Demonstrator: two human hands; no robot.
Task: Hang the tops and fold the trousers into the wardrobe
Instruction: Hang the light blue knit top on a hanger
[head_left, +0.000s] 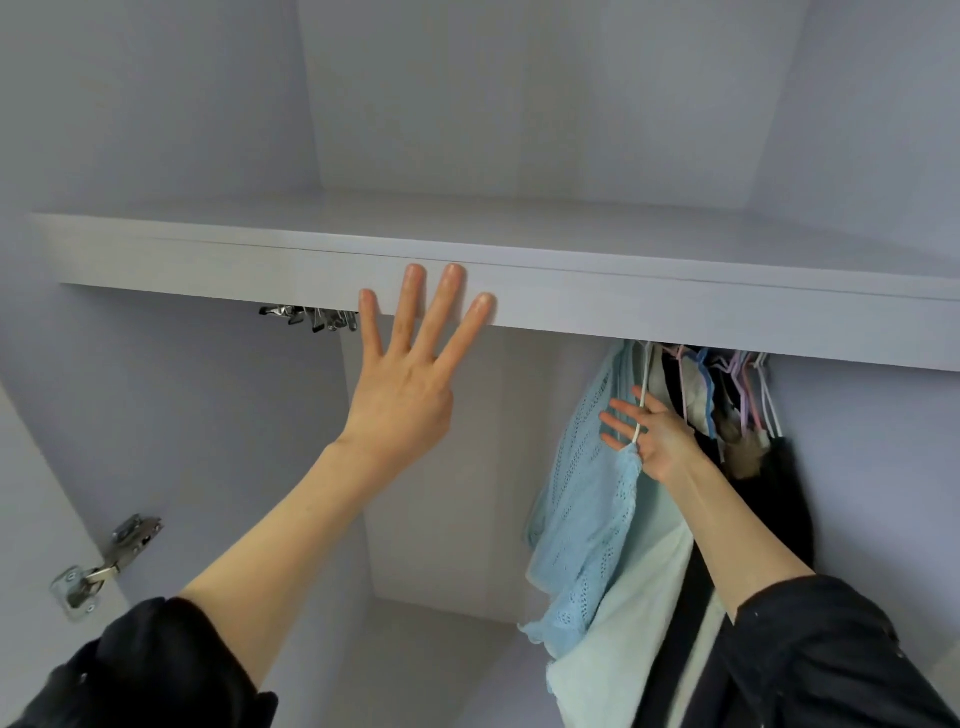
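- Left hand (402, 400) — fingers straight and spread, tips pressed on the smooth pale shelf (649, 301) edge.
- Right hand (655, 436) pinches a thin white hanger (642, 400) carrying the light-blue eyelet-knit top (587, 519) — inside the wardrobe, right side.

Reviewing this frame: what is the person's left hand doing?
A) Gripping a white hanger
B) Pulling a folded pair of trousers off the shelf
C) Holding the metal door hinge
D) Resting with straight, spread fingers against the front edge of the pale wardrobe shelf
D: the left hand lies flat with straight fingers on the front edge of the pale wardrobe shelf, holding nothing.
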